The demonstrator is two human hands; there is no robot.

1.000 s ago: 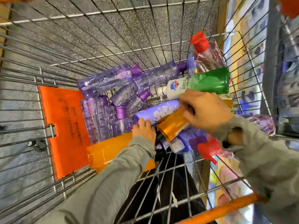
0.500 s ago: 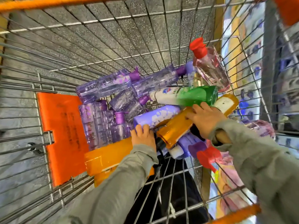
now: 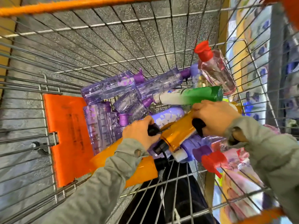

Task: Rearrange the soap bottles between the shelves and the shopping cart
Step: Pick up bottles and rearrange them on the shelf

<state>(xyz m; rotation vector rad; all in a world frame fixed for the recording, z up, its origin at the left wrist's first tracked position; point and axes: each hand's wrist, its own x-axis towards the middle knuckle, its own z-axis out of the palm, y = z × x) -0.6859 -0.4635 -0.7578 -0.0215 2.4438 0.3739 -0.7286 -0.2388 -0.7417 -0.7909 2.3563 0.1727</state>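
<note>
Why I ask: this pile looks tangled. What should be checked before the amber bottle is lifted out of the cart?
1. Right hand on amber bottle: ok, fingers curled over it.
2. Left hand: grips a black piece near that bottle's neck end; whose piece it is, cannot tell.
3. Green bottle free of the lift: cannot tell, it lies close behind the right hand.
4. Pile beneath steady: not ok, the amber bottle lies across a flowered purple bottle, which may shift.
5. Pink bottle: ok, leans at the cart wall, apart from both hands.
</note>
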